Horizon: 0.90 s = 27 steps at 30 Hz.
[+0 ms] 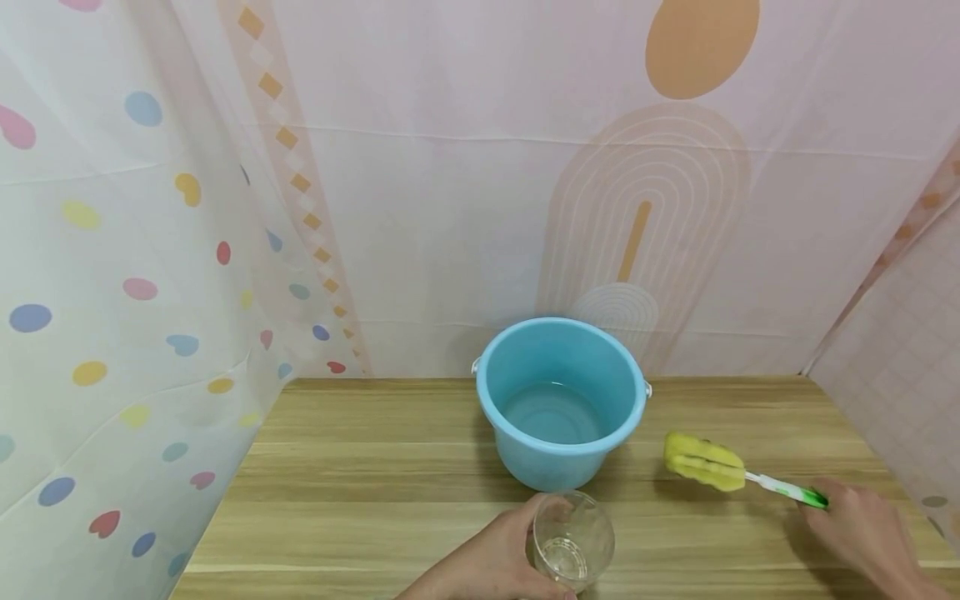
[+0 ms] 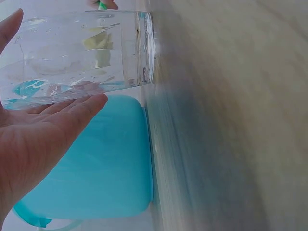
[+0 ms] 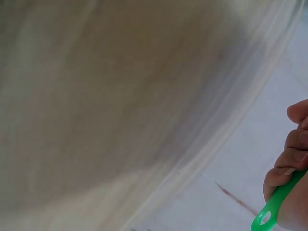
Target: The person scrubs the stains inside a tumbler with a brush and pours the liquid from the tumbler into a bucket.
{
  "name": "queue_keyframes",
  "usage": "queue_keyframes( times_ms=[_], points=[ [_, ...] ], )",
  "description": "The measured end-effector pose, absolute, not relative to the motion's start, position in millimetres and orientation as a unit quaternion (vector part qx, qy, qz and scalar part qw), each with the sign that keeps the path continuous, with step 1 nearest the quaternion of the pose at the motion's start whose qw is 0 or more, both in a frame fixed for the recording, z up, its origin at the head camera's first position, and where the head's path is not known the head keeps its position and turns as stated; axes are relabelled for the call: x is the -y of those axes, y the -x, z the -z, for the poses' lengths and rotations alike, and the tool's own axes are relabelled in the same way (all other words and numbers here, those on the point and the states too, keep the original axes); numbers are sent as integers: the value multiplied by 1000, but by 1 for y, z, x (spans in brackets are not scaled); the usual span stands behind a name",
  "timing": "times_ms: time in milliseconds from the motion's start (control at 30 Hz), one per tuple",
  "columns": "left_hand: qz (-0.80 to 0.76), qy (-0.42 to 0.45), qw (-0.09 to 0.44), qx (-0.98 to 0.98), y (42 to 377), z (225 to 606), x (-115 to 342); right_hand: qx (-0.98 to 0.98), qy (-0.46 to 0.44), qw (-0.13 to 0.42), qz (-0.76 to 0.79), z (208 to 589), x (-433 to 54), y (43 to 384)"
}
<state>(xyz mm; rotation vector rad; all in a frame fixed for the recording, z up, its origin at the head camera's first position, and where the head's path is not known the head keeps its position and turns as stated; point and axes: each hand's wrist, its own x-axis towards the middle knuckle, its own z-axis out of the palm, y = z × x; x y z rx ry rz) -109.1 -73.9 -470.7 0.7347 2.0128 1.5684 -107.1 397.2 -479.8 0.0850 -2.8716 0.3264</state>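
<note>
A clear drinking glass [image 1: 588,533] stands upright on the wooden table in front of the bucket. My left hand [image 1: 498,554] holds it from the left, thumb on one side and fingers on the other, as the left wrist view of the glass [image 2: 62,53] also shows. Over to the right, my right hand [image 1: 862,529] grips the green end of a sponge bottle brush [image 1: 705,461]. Its yellow sponge head points left, near the tabletop. Curled fingers wrap the green handle [image 3: 276,204] in the right wrist view.
Behind the glass, a light blue bucket [image 1: 558,467] holds some water [image 1: 551,412]. The wooden table [image 1: 360,467] ends at patterned curtains [image 1: 420,208] at the back and sides.
</note>
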Motion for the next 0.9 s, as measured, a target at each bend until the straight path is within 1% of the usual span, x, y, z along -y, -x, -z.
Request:
queue_keyframes(
  times_ms=[100,333,733,900],
  points=[
    [-571,-267,241,-737,109,471,74,988,-15,95,-122,481,-400,108],
    [-573,-271,239,-736,109,472,74,987,-22,103,-121,490,-405,109],
    [-579,-262,256,-728,110,473,76,990,7,32,-136,491,-408,116],
    [-578,-261,255,-730,109,473,75,990,12,9,-138,492,-409,119]
  ],
)
